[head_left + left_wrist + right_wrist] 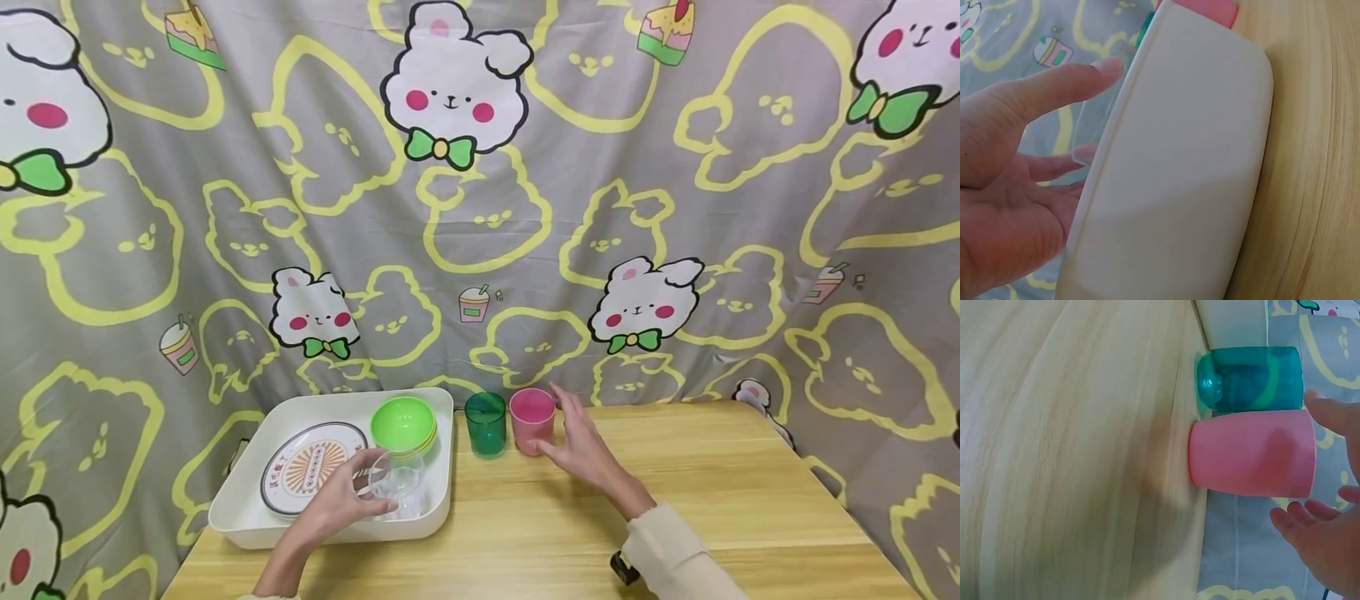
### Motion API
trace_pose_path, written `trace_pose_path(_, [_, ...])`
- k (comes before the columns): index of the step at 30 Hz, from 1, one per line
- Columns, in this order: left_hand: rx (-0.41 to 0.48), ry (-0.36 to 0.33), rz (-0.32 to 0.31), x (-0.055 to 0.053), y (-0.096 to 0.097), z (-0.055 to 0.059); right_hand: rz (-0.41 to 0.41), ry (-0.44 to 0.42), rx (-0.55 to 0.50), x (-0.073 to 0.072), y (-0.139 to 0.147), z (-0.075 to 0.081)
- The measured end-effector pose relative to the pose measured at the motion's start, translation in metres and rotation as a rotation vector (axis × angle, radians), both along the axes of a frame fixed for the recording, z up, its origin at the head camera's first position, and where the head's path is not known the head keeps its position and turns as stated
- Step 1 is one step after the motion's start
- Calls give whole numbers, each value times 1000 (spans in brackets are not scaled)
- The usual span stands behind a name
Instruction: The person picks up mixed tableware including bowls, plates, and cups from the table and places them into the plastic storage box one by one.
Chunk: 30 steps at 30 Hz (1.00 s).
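Observation:
My left hand (337, 497) is over the front of a white tray (247, 533) and holds a clear cup (396, 473) between thumb and fingers. In the left wrist view the tray's wall hides part of this clear cup (1094, 119). On the table to the right of the tray, a pink cup (532, 421) stands upright beside a translucent green cup (486, 427). Around the pink cup my right hand (588, 446) is spread. The right wrist view shows the thumb near the rim of the pink cup (1250, 453), the other fingers apart from it.
Inside the tray lie a round patterned plate (281, 475) on the left and stacked bowls (403, 423), the top one green, at the back right. A patterned curtain (465, 225) hangs behind the wooden table (712, 492).

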<state>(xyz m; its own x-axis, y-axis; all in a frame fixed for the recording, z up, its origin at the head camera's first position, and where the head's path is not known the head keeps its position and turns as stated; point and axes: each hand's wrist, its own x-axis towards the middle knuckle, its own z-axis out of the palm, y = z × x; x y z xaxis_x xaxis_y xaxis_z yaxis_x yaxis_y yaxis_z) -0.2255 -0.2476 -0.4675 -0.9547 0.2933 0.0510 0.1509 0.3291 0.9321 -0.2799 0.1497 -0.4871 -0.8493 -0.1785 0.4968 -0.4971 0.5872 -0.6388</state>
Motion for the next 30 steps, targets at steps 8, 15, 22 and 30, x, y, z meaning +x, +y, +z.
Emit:
trace_pose_path(8, [32, -31, -38, 0, -6, -3, -3, -112, -45, -9, -7, -9])
trace_pose_path(15, [3, -19, -55, -3, -7, 1, -35, -194, -86, -14, -9, -10])
trace_pose_path(22, [-12, -9, -69, -4, -8, 0, -33, -244, -205, -21, -14, -16])
trace_pose_path(30, [-14, -22, -64, -5, -9, 1, -45, -259, -228, -25, -15, -15])
